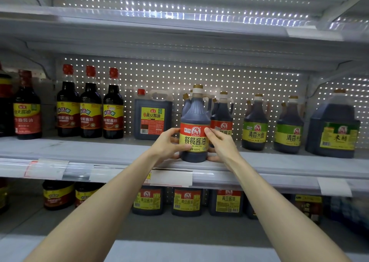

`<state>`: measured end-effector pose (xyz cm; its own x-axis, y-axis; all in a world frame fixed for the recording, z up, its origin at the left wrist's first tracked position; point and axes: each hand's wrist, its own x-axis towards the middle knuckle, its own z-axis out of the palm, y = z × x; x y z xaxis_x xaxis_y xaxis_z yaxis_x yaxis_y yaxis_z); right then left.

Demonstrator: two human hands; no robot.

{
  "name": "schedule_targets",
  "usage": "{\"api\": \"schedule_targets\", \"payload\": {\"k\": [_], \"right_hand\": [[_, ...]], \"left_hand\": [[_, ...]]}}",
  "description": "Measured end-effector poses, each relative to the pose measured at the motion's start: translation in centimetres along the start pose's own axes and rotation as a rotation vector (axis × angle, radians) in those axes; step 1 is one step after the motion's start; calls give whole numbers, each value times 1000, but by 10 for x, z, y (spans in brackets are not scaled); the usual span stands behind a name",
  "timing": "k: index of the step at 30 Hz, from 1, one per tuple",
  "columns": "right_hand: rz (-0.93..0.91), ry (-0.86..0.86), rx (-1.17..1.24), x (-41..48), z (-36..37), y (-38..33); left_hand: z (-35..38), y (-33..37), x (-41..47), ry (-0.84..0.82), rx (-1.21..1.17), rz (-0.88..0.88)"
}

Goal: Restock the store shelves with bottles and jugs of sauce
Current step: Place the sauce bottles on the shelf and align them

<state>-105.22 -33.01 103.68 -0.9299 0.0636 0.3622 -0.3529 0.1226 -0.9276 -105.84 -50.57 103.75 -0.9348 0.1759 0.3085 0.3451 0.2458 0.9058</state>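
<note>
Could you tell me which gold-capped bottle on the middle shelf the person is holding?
The frontmost red-and-yellow-labelled bottle, at the shelf edge: left hand and right hand grip its sides. The green-labelled bottles stand farther back, unheld.

L forearm [111,192] bare, enters from lower-left corner, runs up & to the right. R forearm [265,192] bare, enters from lower-right, runs up & left. The two converge mid-frame. Wrists approx straight. L hand [169,142] cupped on left side of one upright bottle [194,120], digits curled round it, one lying across label front. R hand [221,144] mirrors it on right side: a fingertip on upper label, lower fingers down by the base. Both hands grip, palms facing in.
</note>
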Motion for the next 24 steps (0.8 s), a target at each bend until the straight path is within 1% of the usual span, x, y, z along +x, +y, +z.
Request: {"api": "schedule_targets", "payload": {"k": [9,14,21,24], "right_hand": [[-12,3,-20,-2,0,-1],[-1,-5,-38,-3,-2,-5],[-72,48,-122,-20,-16,-32],[-121,28,-123,-37,-16,-42]], "left_hand": [[1,2,-2,-6,-8,-28],[0,6,-2,-4,32,-42],[-15,28,-25,137,92,57],[-20,33,-48,177,95,86]]}}
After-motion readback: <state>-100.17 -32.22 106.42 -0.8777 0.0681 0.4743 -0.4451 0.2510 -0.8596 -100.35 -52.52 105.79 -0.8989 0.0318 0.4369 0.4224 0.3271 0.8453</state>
